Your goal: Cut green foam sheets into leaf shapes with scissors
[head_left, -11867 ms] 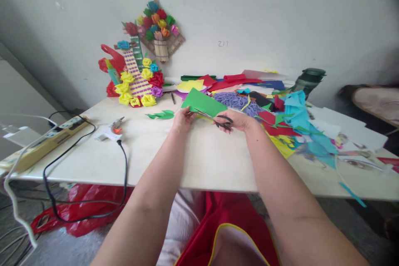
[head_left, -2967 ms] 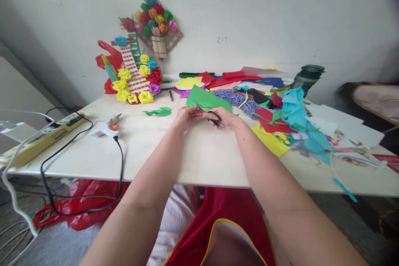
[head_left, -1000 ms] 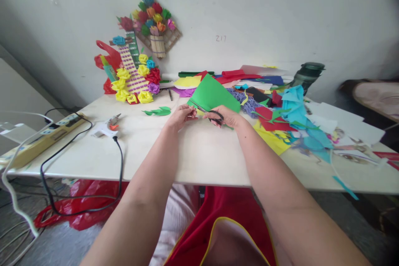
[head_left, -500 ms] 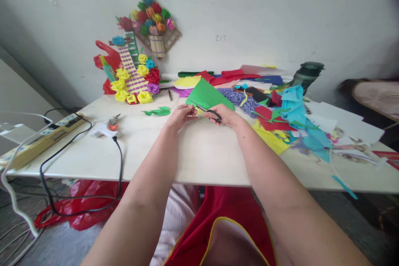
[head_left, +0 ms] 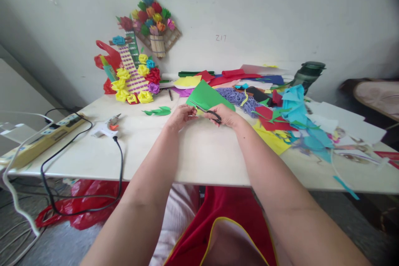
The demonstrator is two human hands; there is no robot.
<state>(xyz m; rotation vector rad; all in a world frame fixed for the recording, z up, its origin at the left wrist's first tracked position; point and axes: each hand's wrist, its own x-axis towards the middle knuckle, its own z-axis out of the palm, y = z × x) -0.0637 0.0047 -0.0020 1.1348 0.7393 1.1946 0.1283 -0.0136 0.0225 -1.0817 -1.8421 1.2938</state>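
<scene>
- Green paper (head_left: pixel 210 93) over the table (head_left: pixel 212 158), at 2 hands.
- Left hand (head_left: pixel 182 117) pinching the paper's near left corner.
- Right hand (head_left: pixel 225 115) curled around black-handled scissors (head_left: pixel 214 112), blades at the paper.
- Left: cut leaves (head_left: pixel 160 111), then a glue gun (head_left: pixel 107 129).
- Right: purple yarn (head_left: pixel 229 92), yellow paper (head_left: pixel 271 141).

On the pale table (head_left: pixel 213 156) lie a power strip (head_left: pixel 46 140) and glue gun (head_left: pixel 107 130) at left, green leaves (head_left: pixel 162 111) left of middle, a pen (head_left: pixel 170 94) beyond, and yellow paper (head_left: pixel 277 144) and white sheets (head_left: pixel 353 122) at right.
</scene>
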